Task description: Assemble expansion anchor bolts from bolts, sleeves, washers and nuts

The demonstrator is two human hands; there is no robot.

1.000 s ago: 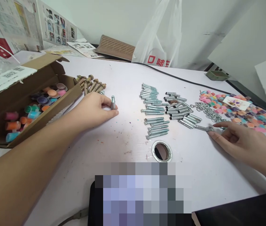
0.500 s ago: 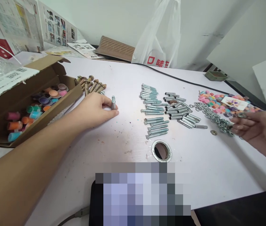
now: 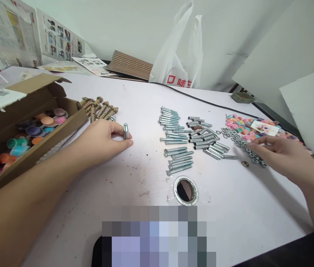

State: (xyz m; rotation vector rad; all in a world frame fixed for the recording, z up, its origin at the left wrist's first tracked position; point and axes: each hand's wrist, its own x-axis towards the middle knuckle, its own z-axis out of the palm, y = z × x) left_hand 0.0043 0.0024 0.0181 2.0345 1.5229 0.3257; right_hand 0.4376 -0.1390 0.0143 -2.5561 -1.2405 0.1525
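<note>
Pinching an upright bolt (image 3: pixel 126 131) in left hand (image 3: pixel 104 139), right hand (image 3: pixel 279 155) fingered loose nuts (image 3: pixel 246 146) toward worktop's right edge, grip unclear; nothing threaded on yet.

1. We see our left hand (image 3: pixel 104 139) resting palm down, forearm stretching in from the lower-left corner, fingers curled, thumb and fingertips pinched together.
2. Our right hand (image 3: pixel 277 154) reaches leftward from the right edge, fingers extended and slightly spread.
</note>
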